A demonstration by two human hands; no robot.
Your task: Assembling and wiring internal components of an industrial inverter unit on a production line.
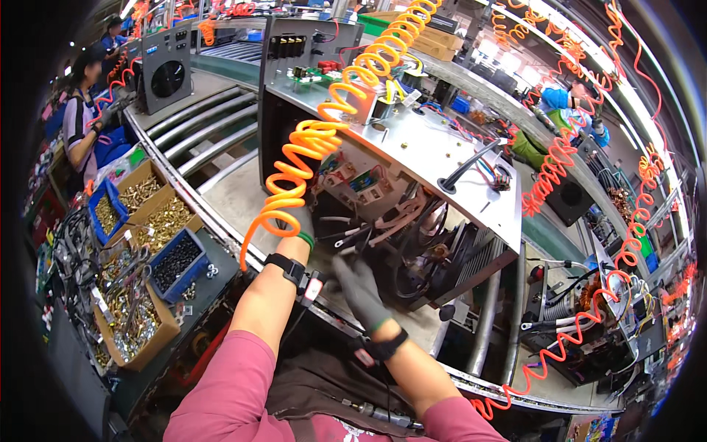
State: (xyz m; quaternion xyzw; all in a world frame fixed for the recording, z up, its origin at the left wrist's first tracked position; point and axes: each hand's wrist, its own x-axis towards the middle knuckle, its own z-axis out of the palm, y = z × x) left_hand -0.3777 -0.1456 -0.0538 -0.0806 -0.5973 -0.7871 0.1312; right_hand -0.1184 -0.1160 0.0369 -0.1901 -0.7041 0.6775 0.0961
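A large welding-machine-like cabinet point(442, 158) with an open side stands on the roller line before me, wiring and circuit boards showing inside. My left hand point(305, 219), in a dark grey glove, reaches to the near left edge of that opening. An orange coiled air hose point(302, 140) hangs in front of it, and its fingers are hidden. My right hand point(359, 293), gloved too, is below the opening near thick cables with ring terminals point(353, 237). Its fingers are stretched out and slightly blurred, with nothing visible in them.
At left, a cardboard box of brass-coloured fasteners point(163, 221) and a blue bin of black parts point(179, 264) stand on a bench. Metal rollers point(202, 125) run behind. Another open unit point(582, 324) sits at right beside red coiled hoses point(549, 177). A co-worker point(79, 121) stands far left.
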